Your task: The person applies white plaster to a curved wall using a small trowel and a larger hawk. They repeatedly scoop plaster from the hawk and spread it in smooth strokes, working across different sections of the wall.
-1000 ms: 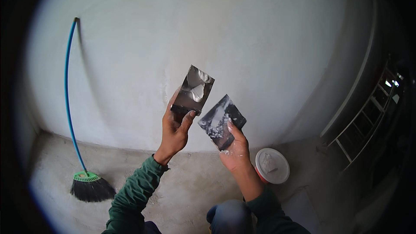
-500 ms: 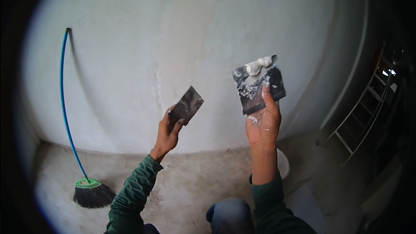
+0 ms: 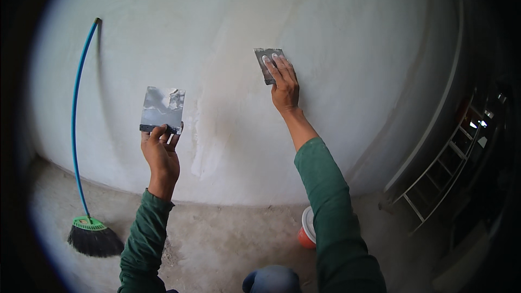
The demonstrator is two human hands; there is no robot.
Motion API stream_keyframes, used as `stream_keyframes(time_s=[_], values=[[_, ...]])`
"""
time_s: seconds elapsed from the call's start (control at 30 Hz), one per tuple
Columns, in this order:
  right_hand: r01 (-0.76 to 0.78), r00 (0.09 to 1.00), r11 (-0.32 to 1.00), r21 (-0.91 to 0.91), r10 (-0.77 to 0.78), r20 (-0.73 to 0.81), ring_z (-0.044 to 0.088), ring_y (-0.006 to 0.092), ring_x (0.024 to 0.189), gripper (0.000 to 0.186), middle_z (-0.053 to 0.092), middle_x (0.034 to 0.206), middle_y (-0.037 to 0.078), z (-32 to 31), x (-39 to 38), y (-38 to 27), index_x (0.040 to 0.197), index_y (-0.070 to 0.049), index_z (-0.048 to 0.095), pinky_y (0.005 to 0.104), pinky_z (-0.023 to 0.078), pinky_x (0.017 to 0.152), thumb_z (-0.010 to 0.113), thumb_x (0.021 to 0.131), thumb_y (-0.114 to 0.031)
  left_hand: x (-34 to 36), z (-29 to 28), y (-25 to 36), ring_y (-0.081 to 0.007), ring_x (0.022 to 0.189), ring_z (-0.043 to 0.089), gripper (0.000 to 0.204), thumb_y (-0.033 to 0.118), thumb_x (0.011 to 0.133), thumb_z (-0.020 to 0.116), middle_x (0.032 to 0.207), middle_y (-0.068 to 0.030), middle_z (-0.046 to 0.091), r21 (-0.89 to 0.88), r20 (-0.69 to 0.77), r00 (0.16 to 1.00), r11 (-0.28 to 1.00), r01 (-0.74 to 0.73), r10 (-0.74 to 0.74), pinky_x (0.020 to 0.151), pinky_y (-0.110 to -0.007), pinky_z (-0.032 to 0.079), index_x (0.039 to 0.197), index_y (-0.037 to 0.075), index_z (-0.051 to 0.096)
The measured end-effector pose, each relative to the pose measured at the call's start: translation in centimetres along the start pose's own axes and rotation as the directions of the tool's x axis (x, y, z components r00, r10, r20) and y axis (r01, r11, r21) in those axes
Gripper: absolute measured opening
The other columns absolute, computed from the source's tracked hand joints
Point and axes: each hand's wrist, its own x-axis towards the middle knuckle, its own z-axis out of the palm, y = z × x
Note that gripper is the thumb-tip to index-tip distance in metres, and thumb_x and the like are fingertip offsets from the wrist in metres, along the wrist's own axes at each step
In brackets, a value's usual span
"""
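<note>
My left hand [image 3: 161,154] grips a flat putty knife [image 3: 163,107] by its dark lower edge, thumb in front. The blade stands upright, its shiny face toward me, with a smear of pale putty near the top right corner. Higher up and to the right, my right hand [image 3: 285,84] holds a second, darker putty knife [image 3: 267,65] flat to the wall [image 3: 239,130], fingers spread over its back. White putty coats those fingertips. Any putty under this blade is hidden. Between the hands, a paler, uneven patch runs down the wall.
A blue-handled broom [image 3: 77,125] with black bristles leans on the wall at the left. Below my right forearm stands a red bucket [image 3: 306,236] with a white rim. A metal ladder [image 3: 442,171] leans at the far right. The floor [image 3: 217,239] is dusty concrete.
My right hand has swung up and left, turning its knife onto the wall; the thick putty lump is out of sight. My left hand has moved left, its blade now upright and facing me.
</note>
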Motion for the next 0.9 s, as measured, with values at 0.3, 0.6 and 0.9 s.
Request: stream_keyframes(time_s=[0.3,0.6,0.9], values=[[-0.106,0.787,0.981,-0.165,0.184,0.589,0.049,0.04,0.141,0.059,0.059,0.149,0.015,-3.4,-6.7,-4.2,0.15,-0.019,0.057,0.0522,0.041,0.118,0.051,0.096,0.004,0.5,1.1,2.7,-0.029,0.108,0.069,0.045,0.001,0.092,0.061,0.12,-0.0118,0.06,-0.026,-0.008,0.993,0.993,-0.116,0.116,0.091,-0.041,0.06,0.135,0.003,0.049],[-0.214,0.92,0.975,-0.057,0.221,0.322,0.049,0.0377,0.141,0.049,0.057,0.149,0.018,-0.9,6.4,1.0,0.147,-0.007,0.055,0.0472,0.04,0.119,0.052,0.098,0.001,1.0,0.5,2.6,-0.0257,0.11,0.067,0.046,0.004,0.093,0.063,0.119,-0.0112,0.059,-0.004,-0.023,0.99,0.99,-0.141,0.141,0.092,-0.037,0.058,0.137,0.004,0.049],[-0.154,0.908,0.981,-0.118,0.187,0.375,0.05,0.0429,0.14,0.056,0.057,0.15,0.019,0.4,-4.2,-4.0,0.148,-0.01,0.057,0.0512,0.04,0.118,0.057,0.094,0.004,1.8,0.6,2.5,-0.0276,0.116,0.065,0.045,0.003,0.094,0.062,0.123,-0.013,0.057,0.059,-0.022,0.969,0.968,-0.245,0.246,0.095,-0.041,0.059,0.136,0.0,0.048]])
